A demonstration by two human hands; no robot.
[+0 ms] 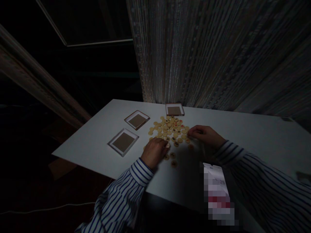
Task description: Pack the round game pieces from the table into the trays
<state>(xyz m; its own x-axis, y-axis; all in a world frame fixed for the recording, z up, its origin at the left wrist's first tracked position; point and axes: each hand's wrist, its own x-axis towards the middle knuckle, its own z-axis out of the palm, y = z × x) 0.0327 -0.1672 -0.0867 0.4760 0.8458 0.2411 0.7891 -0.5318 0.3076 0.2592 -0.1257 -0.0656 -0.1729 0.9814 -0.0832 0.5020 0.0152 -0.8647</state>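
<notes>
Round pieces (pixel 169 128) are spread on the table (pixel 87 142), at one o'clock from the left hand (pixel 154 151), ten from the right hand (pixel 206 134); both are curled close by, grip cannot be told.

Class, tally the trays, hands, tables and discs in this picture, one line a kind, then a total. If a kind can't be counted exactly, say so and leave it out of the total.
Trays: 3
Hands: 2
Table: 1
Discs: not countable; they overlap
Total, without discs: 6
</notes>
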